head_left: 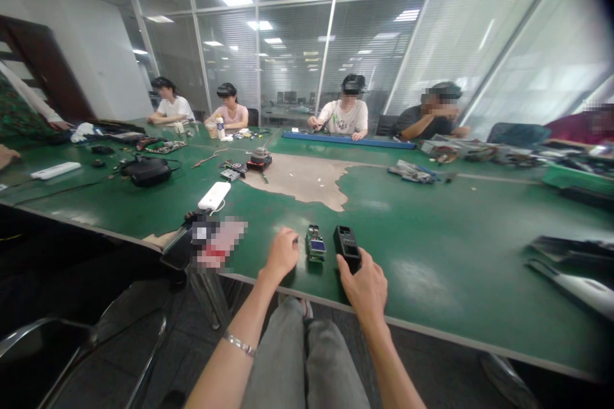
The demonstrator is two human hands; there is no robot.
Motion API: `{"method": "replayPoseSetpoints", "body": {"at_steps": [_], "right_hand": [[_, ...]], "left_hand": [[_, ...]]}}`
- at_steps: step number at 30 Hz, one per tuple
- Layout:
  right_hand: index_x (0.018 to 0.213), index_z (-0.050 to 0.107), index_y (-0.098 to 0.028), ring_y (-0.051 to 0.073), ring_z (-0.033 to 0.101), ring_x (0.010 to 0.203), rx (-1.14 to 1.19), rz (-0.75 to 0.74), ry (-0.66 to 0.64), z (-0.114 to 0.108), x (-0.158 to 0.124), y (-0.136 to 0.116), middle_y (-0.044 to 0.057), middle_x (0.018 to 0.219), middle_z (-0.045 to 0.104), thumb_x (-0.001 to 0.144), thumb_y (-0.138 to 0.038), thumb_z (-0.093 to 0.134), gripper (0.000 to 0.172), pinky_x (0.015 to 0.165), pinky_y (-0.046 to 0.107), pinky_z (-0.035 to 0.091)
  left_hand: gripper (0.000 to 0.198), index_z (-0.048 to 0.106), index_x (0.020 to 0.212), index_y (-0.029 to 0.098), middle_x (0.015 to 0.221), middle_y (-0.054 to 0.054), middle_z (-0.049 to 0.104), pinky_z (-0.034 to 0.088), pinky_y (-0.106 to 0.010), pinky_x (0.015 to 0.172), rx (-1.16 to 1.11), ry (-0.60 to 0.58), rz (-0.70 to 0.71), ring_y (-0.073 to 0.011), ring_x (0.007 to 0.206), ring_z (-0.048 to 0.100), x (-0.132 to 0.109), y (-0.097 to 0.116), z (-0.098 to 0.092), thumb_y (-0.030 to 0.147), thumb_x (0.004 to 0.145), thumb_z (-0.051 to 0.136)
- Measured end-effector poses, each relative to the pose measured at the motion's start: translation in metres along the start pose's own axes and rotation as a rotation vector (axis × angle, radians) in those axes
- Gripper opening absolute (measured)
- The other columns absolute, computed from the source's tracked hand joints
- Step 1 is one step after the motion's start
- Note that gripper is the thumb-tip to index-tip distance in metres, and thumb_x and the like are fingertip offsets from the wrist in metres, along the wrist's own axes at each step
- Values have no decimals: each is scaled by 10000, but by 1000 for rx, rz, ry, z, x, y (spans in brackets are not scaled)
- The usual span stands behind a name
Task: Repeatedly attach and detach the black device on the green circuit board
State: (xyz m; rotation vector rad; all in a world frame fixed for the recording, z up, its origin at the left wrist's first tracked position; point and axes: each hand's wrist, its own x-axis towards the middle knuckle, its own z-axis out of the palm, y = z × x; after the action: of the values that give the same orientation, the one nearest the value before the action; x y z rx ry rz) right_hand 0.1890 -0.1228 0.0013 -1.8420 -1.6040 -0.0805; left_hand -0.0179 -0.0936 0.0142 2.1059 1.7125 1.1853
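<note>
My right hand (365,281) is wrapped round the near end of a black plastic housing (346,243), thumb on its left side and fingers on its right. The housing rests on the green tabletop, and cut-outs show in its upper face. To its left stands a small circuit board assembly (315,246) with a little blue screen, apart from both hands. Beside it on the left, my left hand (284,249) is curled with the fingers drawn in. Whatever those fingers may hold is hidden.
A white power bank (214,196) with a cable and a black bag (146,169) lie to the left. Tools (412,171) lie farther right. A bare brown patch (307,179) marks the green table (432,236). Several people sit across, one near a blue strip (350,139).
</note>
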Motion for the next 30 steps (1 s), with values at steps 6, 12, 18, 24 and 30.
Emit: {"method": "replayPoseSetpoints", "body": {"at_steps": [6,12,18,24,30], "right_hand": [[1207,548,-167,285,551,1005,45,7,-8,-2,0,-1,122,1031,657,800,-519,519,539,841,374,389],[1193,570,-199,255,597,966,241,96,12,-10,1,-7,93,1070,666,801,-579,497,550,822,347,424],[1178,588,-167,230,626,951,378,93,29,-27,6,-45,105,1055,676,789,-580,519,571,834,316,430],[1104,605,-173,254,609,922,176,-52,4,-24,8,-79,100,952,681,816,-564,496,497,799,325,404],[1068,591,-191,247,610,864,-4,-95,-4,-21,3,-98,80,873,677,830,-501,511,399,770,324,360]], "left_hand": [[263,664,1050,177,1277,-97,543,419,-378,1021,77,-121,167,-223,1156,512,-20,5,-13,190,830,521],[283,655,1093,200,1282,-89,560,412,-410,1018,100,-157,232,-237,1183,487,-23,6,-16,299,861,526],[318,628,1141,204,1218,-68,618,374,-409,1061,78,-200,294,-219,1190,491,-23,1,-16,301,851,541],[306,622,1128,203,1195,-66,625,374,-403,1058,88,-209,310,-222,1182,496,-24,5,-21,287,845,543],[340,596,1172,230,1205,-60,609,393,-427,1029,56,-233,278,-235,1186,481,-23,4,-23,284,841,541]]}}
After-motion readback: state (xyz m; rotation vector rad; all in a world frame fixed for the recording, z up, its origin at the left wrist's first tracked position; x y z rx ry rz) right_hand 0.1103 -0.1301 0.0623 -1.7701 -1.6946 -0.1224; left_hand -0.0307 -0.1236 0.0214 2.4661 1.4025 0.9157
